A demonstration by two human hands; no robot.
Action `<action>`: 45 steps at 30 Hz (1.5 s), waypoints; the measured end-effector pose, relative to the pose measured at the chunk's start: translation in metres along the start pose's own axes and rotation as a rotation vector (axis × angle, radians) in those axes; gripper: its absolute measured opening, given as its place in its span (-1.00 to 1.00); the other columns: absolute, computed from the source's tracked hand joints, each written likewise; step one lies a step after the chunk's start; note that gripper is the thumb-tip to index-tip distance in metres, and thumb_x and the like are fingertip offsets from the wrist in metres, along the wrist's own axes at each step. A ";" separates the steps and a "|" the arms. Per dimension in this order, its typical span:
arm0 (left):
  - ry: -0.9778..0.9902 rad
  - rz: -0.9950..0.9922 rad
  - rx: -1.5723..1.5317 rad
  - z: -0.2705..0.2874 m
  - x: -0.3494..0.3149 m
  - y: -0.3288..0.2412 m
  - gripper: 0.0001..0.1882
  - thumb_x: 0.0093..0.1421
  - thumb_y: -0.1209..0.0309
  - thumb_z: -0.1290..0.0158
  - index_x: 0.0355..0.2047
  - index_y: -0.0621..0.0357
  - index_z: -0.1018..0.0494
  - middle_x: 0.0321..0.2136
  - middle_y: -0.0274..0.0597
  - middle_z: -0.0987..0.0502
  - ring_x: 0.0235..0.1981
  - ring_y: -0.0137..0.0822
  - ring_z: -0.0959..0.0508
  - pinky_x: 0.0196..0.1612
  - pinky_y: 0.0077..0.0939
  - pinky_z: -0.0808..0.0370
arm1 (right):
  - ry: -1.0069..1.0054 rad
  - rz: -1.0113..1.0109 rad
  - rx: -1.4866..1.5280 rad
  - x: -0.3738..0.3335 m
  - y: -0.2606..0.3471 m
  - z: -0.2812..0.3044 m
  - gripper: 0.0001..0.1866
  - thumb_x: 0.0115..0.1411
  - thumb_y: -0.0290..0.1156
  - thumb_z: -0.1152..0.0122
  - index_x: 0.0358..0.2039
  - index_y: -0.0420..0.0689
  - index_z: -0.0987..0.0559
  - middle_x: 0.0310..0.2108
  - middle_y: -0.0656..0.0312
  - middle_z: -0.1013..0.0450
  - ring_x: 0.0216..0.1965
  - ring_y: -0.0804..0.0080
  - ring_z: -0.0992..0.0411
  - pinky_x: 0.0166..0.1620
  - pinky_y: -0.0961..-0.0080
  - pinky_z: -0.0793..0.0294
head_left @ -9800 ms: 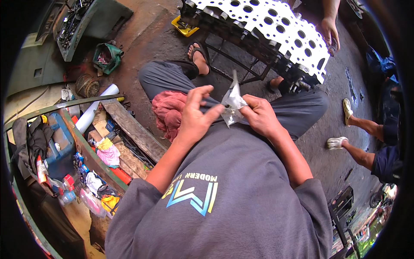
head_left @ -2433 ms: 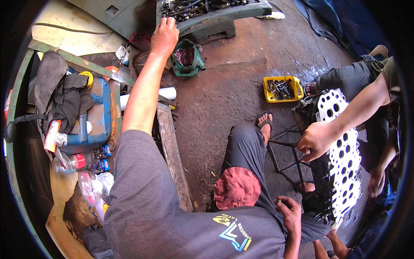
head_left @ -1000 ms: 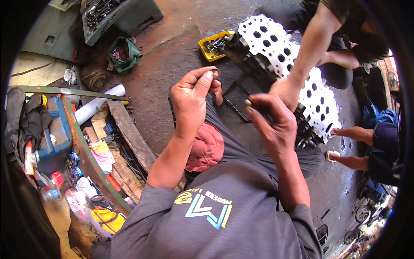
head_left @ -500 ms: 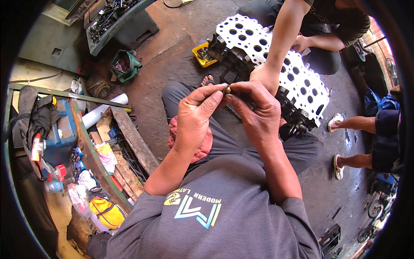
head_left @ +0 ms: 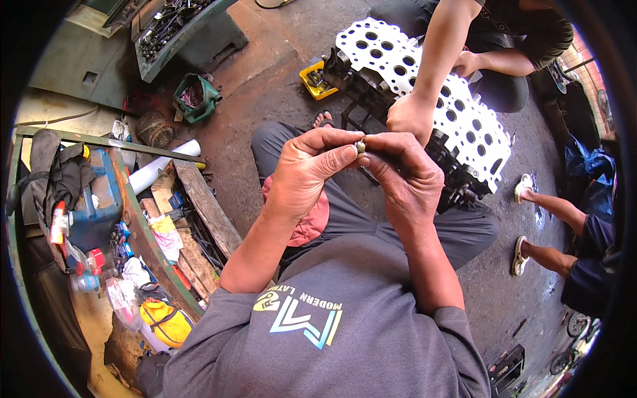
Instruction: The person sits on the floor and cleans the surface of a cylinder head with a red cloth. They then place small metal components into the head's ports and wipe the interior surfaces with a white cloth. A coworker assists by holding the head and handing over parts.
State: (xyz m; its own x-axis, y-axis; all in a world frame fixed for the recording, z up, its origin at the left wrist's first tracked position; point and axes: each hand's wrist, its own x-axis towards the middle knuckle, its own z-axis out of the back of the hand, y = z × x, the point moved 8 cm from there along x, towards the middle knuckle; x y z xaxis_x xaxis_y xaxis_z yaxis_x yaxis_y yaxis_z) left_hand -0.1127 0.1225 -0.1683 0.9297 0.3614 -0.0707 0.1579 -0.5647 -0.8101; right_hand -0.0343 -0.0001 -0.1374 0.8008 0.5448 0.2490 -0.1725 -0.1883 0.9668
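Fingertips and thumbs of both my hands meet in front of me on a small round metal part (head_left: 361, 146), brassy and dull. My left hand (head_left: 306, 174) pinches it from the left side. From the other side, my right hand (head_left: 407, 178) grips it too, fingers curled. Much of the part is covered by the fingertips, so its exact kind does not show. Just beyond my right hand lies a cylinder head (head_left: 462, 124) with a pale, flat face full of holes. A co-worker's closed hand (head_left: 410, 118) rests at its near edge.
A yellow tray (head_left: 308, 83) of small parts sits beyond my foot. To the left are a green cut-open container (head_left: 211, 99), wooden planks (head_left: 211, 209), a blue jug (head_left: 96, 205) and a yellow bag (head_left: 162, 323). Another person's sandalled feet (head_left: 521, 255) stand at the right.
My hands have shifted slightly right and nearer to me, still pinching the part, which shows more between the fingertips. The standing person's legs have moved a little.
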 end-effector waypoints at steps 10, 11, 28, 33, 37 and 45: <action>-0.029 -0.169 0.217 -0.007 -0.001 -0.011 -0.78 0.19 0.59 -0.22 -0.14 0.28 -0.59 -0.26 -0.26 -0.63 -0.24 -0.56 -0.56 -0.12 -0.73 -0.52 | 0.039 -0.075 0.159 -0.003 -0.009 0.001 -0.87 0.15 -0.59 -0.35 -0.26 -0.22 -0.64 -0.25 0.29 -0.54 -0.34 0.64 -0.45 -0.21 0.70 -0.46; -0.031 -0.172 0.220 -0.009 -0.002 -0.012 -0.78 0.19 0.58 -0.22 -0.13 0.28 -0.58 -0.26 -0.27 -0.63 -0.24 -0.56 -0.56 -0.12 -0.74 -0.52 | 0.033 -0.174 0.228 -0.006 -0.015 0.002 -0.87 0.16 -0.59 -0.35 -0.26 -0.23 -0.64 -0.24 0.28 -0.54 -0.34 0.63 -0.45 -0.22 0.70 -0.46; 0.170 0.007 0.160 -0.005 0.006 -0.007 -0.70 0.15 0.62 -0.22 -0.09 0.34 -0.51 -0.20 -0.23 -0.55 -0.14 -0.45 -0.55 -0.03 -0.56 -0.50 | -0.001 -0.395 0.504 -0.018 -0.042 -0.004 -0.91 0.18 -0.54 -0.31 -0.30 -0.25 -0.62 -0.23 0.24 -0.50 -0.31 0.56 -0.43 -0.28 0.62 -0.46; 0.172 0.042 0.199 0.003 0.010 -0.002 -0.70 0.15 0.60 -0.18 -0.09 0.36 -0.50 -0.30 -0.17 -0.58 -0.31 -0.41 -0.61 -0.21 -0.54 -0.59 | 0.058 -0.293 0.215 -0.011 -0.039 -0.009 -0.95 0.18 -0.59 -0.25 -0.37 -0.28 -0.55 -0.25 0.24 -0.41 -0.37 0.60 -0.38 -0.29 0.68 -0.36; 0.130 -0.002 0.173 0.014 0.011 -0.001 -0.73 0.16 0.52 -0.21 -0.12 0.30 -0.50 -0.30 -0.30 -0.55 -0.28 -0.51 -0.54 -0.18 -0.62 -0.52 | 0.035 -0.283 0.238 -0.007 -0.045 -0.021 -0.94 0.23 -0.54 -0.24 -0.35 -0.22 -0.52 -0.27 0.31 -0.41 -0.38 0.63 -0.37 -0.32 0.67 -0.38; 0.057 0.013 0.027 0.050 0.011 -0.002 -0.78 0.20 0.53 -0.18 -0.13 0.27 -0.50 -0.25 -0.33 -0.55 -0.21 -0.53 -0.52 -0.11 -0.62 -0.49 | 0.187 -0.124 0.036 0.016 -0.047 -0.054 -0.96 0.25 -0.58 -0.21 -0.34 -0.23 -0.51 -0.23 0.29 -0.37 -0.36 0.61 -0.37 -0.30 0.66 -0.40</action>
State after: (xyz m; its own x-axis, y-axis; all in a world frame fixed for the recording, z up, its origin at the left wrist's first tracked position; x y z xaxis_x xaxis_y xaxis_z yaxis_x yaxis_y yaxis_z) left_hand -0.1198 0.1647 -0.1966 0.9491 0.3113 -0.0489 0.1374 -0.5486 -0.8247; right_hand -0.0444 0.0611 -0.1757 0.6938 0.7068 0.1380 -0.0559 -0.1381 0.9888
